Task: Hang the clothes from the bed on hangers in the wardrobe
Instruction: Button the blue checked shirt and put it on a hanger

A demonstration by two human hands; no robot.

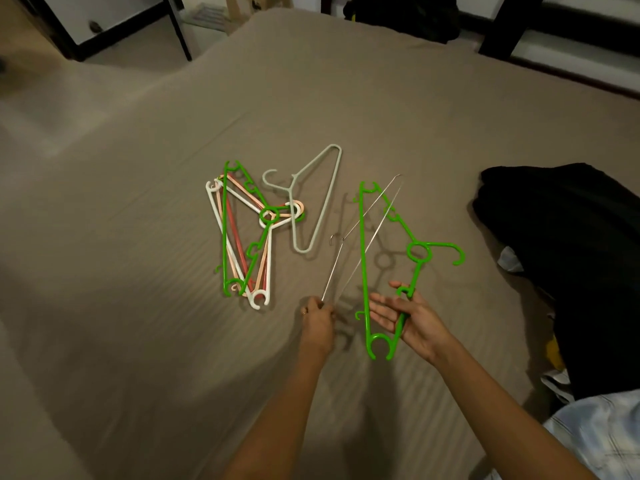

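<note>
My left hand (318, 315) pinches the near corner of a thin wire hanger (360, 233) that slants up off the bed. My right hand (403, 311) lies palm up with straight fingers under one arm of a bright green plastic hanger (363, 258), which is lifted above the sheet. A pile of green, white, pink and red hangers (242, 233) lies left of centre on the bed (138, 237). Beside it lies a pale grey hanger (313, 199). A heap of black clothing (568, 230) sits at the right.
More garments, one light blue and white (602, 431) and one yellow (554, 351), lie at the lower right edge. Dark furniture legs (180, 29) and a dark bag (401, 15) stand beyond the far end of the bed.
</note>
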